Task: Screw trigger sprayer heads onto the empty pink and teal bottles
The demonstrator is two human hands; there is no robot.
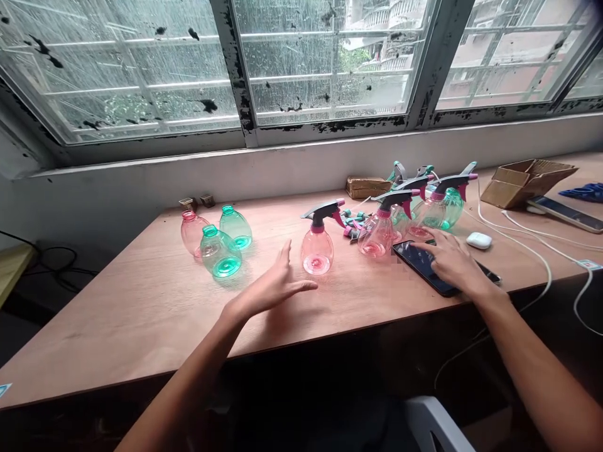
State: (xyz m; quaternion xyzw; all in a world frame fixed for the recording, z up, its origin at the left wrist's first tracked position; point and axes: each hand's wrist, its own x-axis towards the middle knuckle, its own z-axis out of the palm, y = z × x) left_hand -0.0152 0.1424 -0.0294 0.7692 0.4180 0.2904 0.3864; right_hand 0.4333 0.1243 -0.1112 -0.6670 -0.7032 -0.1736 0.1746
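Note:
My left hand [277,282] is held above the table with its fingers stretched out and nothing in it. Just to its right stands a pink spray bottle [317,251] with a black and pink trigger head, apart from the hand. My right hand [452,260] hovers over or touches a dark phone [426,267], index finger extended toward the screen; contact is unclear. Beyond the phone stand another pink spray bottle [375,235] and a green spray bottle [453,207], among several others. At the left are two headless green bottles [221,254] and a headless pink bottle [192,231].
Loose trigger heads [355,223] lie behind the bottles. To the right are a white earbud case [479,240], white cables [522,232], an open cardboard box [513,182] and another phone [568,212]. The wooden table's front edge [330,334] runs before me; a window is behind.

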